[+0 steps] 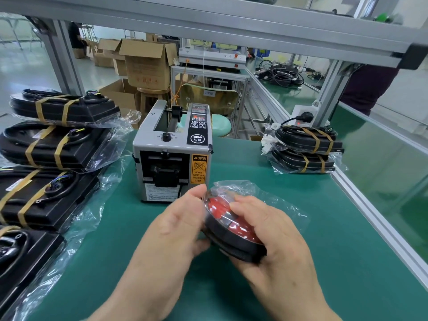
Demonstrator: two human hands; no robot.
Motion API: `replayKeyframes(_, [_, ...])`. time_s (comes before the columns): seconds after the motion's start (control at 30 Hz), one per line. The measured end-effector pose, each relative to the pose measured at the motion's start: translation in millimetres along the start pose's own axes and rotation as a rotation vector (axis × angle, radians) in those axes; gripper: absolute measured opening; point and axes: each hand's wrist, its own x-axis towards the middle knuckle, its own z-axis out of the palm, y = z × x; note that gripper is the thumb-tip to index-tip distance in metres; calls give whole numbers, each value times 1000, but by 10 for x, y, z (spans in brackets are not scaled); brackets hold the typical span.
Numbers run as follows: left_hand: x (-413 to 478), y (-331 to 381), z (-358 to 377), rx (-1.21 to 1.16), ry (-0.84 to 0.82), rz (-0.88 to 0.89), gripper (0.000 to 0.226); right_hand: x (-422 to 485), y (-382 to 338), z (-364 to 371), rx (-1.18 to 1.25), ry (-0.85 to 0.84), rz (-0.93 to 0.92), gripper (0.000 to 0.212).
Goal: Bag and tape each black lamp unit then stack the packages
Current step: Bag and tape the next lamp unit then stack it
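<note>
A black lamp unit with a red lens sits inside a clear plastic bag, held tilted above the green mat in the lower middle of the head view. My left hand grips its left edge, thumb up at the bag's top. My right hand wraps around its right side, fingers over the lens. The grey tape dispenser stands just behind the hands.
Several bagged, taped lamp units lie in a row on the left. Two more taped packages are stacked at the back right. An aluminium frame rail borders the mat on the right. Cardboard boxes stand beyond the bench.
</note>
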Motion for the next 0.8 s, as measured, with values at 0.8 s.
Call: replayKeyframes(0.8, [30,-44,-346,197,-18,-316,49,295,-12,-378,-329,-457,-63,65])
